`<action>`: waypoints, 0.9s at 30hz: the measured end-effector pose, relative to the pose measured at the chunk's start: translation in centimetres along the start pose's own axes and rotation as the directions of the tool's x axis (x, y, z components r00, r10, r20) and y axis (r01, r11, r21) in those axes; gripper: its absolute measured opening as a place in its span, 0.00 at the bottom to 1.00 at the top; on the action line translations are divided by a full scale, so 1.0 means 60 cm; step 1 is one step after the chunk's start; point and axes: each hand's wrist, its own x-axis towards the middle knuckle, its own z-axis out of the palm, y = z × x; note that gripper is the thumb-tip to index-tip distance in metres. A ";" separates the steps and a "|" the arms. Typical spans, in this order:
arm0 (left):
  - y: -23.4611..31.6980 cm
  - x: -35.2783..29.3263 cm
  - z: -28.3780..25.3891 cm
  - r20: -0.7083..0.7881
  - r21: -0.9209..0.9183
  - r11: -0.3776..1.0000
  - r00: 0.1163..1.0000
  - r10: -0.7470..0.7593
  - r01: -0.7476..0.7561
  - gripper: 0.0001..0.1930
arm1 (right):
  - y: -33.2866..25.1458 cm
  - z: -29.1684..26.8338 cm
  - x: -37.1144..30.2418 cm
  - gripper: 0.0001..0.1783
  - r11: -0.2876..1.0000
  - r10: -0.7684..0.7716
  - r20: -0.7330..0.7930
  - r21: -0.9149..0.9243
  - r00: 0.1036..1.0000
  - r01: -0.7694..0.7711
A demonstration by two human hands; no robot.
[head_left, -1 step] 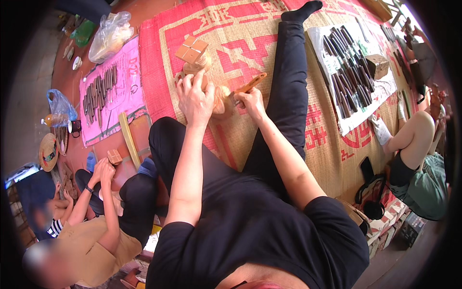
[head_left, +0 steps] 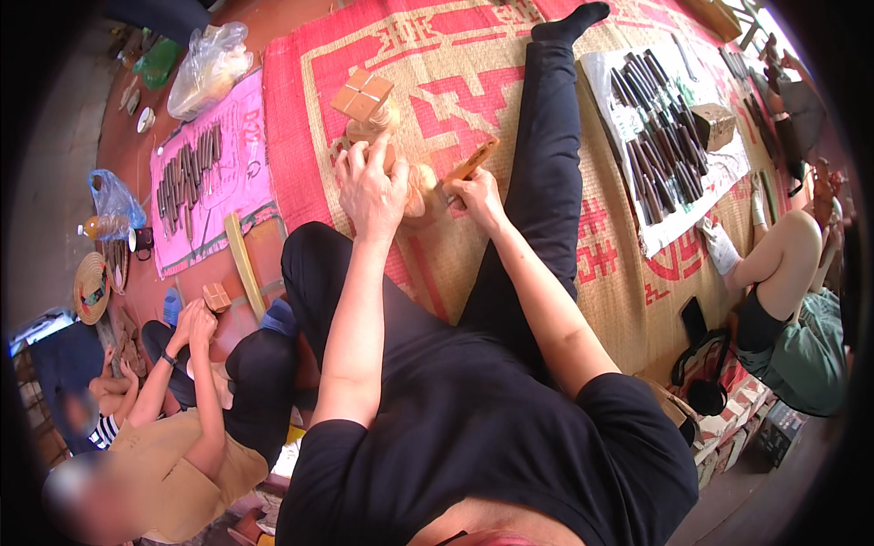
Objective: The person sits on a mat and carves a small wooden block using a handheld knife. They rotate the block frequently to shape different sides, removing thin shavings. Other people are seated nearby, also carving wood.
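A pale carved wooden piece [head_left: 418, 190] lies on the mat between my legs, with a square block end [head_left: 362, 95] at its far side. My left hand [head_left: 372, 187] rests over its near-left part, fingers curled down on the wood and hiding some of it. Just to the right, my right hand [head_left: 474, 194] is closed round a brush with a flat orange-brown wooden handle [head_left: 475, 158]. The handle points away and to the right. Its working end is close beside the carving, mostly hidden by my fingers.
Many dark-handled carving tools [head_left: 657, 136] lie on a white sheet at the right, near a wooden block [head_left: 715, 126]. More tools [head_left: 188, 177] rest on a pink cloth at the left. A co-worker [head_left: 196, 355] sits left, holding a small block [head_left: 216, 297]; another person [head_left: 792, 282] sits right.
The brush handle has tilted slightly, its far end shifting a little left, and my right hand has turned with it. My left hand has barely shifted on the carving.
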 end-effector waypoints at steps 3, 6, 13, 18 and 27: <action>0.008 -0.005 -0.005 0.011 0.032 0.999 1.000 -0.006 0.006 0.20 | -0.005 -0.022 0.007 0.11 0.997 0.021 -0.028 -0.076 0.999 -0.023; 0.011 -0.009 -0.005 0.002 0.036 0.999 1.000 0.013 -0.013 0.20 | -0.007 0.004 0.030 0.11 0.969 -0.133 -0.152 0.190 0.979 0.161; 0.018 -0.015 -0.002 0.027 0.061 0.998 1.000 0.005 -0.006 0.20 | 0.002 0.018 -0.015 0.09 0.999 -0.037 -0.029 0.027 0.999 0.037; 0.019 -0.016 -0.003 0.027 0.039 0.999 1.000 0.010 -0.011 0.20 | -0.017 -0.005 0.005 0.09 0.996 -0.077 -0.118 0.042 0.990 0.083; 0.014 -0.015 -0.003 0.049 0.048 0.999 0.999 0.020 -0.022 0.22 | 0.001 0.007 -0.015 0.11 0.995 -0.014 0.001 -0.097 1.000 0.014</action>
